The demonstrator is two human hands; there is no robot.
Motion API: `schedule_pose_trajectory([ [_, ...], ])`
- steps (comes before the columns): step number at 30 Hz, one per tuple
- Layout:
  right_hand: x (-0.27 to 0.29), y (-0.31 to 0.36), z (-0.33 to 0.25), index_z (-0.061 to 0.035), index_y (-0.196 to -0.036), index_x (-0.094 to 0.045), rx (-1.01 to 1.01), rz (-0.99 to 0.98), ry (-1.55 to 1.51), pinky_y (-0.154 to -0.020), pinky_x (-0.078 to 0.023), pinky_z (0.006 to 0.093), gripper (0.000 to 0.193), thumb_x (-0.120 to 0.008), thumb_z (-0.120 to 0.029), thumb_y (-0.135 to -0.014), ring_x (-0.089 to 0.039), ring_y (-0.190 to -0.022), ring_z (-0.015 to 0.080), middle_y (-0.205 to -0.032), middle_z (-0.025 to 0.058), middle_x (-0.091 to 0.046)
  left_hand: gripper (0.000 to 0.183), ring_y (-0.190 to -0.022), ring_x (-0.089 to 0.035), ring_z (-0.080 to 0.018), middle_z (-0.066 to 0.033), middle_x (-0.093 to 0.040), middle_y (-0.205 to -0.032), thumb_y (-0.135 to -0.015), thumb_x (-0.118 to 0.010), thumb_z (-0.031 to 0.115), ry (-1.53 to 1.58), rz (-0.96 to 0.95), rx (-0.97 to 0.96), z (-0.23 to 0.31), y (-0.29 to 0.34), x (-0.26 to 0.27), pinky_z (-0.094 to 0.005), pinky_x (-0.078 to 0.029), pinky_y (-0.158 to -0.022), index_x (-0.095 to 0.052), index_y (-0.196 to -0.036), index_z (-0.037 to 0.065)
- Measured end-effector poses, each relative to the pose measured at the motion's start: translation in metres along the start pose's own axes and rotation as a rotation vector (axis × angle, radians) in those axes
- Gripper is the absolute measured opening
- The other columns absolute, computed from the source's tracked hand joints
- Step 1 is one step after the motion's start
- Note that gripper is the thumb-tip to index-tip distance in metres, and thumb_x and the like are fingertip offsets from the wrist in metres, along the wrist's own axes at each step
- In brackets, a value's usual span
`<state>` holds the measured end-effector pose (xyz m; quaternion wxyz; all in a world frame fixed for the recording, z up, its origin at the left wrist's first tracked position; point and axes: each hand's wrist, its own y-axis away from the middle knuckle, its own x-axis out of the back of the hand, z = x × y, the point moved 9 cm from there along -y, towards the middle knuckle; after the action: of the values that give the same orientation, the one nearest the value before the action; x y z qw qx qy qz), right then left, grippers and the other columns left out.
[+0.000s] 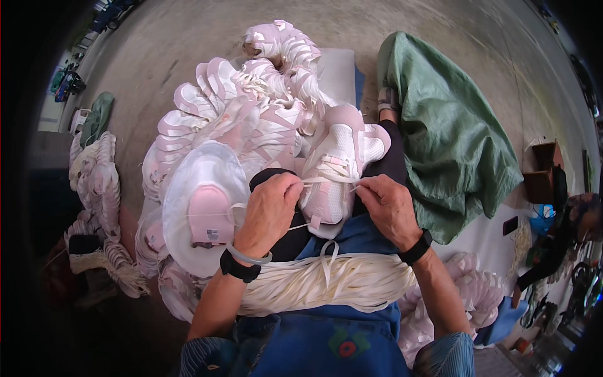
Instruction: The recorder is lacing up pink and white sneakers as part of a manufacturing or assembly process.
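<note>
On my lap lies a white and pale pink shoe upper (331, 160), its toe pointing away from me. A white shoelace (333, 179) crosses the upper. My left hand (271, 204) pinches the lace at the shoe's left edge. My right hand (386, 204) pinches it on the right side, so the lace runs taut between them. Under my wrists, across my lap, lies a thick bundle of cream laces (333, 283). Left of my left hand, a white bowl-shaped piece (179, 235) holds a pink tongue-shaped piece (208, 217) with a small label.
Stacked pink and white uppers (182, 132) pile up ahead and left; more uppers (461, 286) lie at right. Green cloth (446, 144) drapes beside my right leg. A phone (510, 225) lies farther right. Another person's dark sleeve (543, 257) shows at the right edge.
</note>
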<state>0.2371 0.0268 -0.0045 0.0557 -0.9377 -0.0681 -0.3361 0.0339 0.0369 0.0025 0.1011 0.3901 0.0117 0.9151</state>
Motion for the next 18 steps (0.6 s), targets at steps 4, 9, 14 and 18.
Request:
schedule_pose_trajectory([
  [4, -0.001, -0.003, 0.008, -0.0020, -0.089, -0.067, -0.168, -0.031, -0.161, -0.065, -0.049, 0.0396, 0.014, -0.061, -0.014, -0.086, -0.063, -0.074, 0.0332, -0.080, 0.0154, -0.064, 0.019, -0.073, -0.064, -0.0310, -0.0179, -0.064, -0.084, -0.092, -0.056, 0.015, 0.107, -0.032, 0.094, -0.011, -0.006, -0.009, -0.0350, -0.049, -0.067, -0.062, -0.096, -0.002],
  [9, -0.006, -0.004, 0.008, -0.0005, -0.087, -0.066, -0.128, -0.014, -0.121, -0.066, -0.049, 0.0388, 0.014, -0.059, -0.012, -0.086, -0.063, -0.073, 0.0337, -0.080, 0.0167, -0.064, 0.019, -0.068, -0.064, -0.0270, -0.0172, -0.065, -0.082, -0.091, -0.056, 0.015, 0.012, 0.066, -0.035, -0.001, -0.015, 0.001, -0.0350, -0.049, -0.065, -0.061, -0.096, -0.003],
  [14, -0.002, -0.008, 0.001, 0.0005, -0.085, -0.065, -0.014, 0.009, -0.122, -0.066, -0.048, 0.0389, 0.013, -0.058, -0.011, -0.086, -0.061, -0.073, 0.0345, -0.078, 0.0172, -0.062, 0.018, -0.064, -0.062, -0.0223, -0.0138, -0.066, -0.081, -0.090, -0.056, 0.014, 0.017, 0.009, -0.075, -0.002, -0.023, 0.002, -0.0335, -0.049, -0.062, -0.062, -0.096, -0.002],
  [18, -0.006, -0.008, 0.006, 0.0015, -0.084, -0.064, -0.061, -0.026, -0.122, -0.066, -0.048, 0.0394, 0.013, -0.058, -0.010, -0.085, -0.061, -0.073, 0.0351, -0.077, 0.0172, -0.062, 0.018, -0.064, -0.060, -0.0185, -0.0108, -0.062, -0.080, -0.090, -0.057, 0.014, 0.049, -0.104, 0.003, -0.009, -0.027, -0.004, -0.0306, -0.050, -0.064, -0.062, -0.097, -0.002],
])
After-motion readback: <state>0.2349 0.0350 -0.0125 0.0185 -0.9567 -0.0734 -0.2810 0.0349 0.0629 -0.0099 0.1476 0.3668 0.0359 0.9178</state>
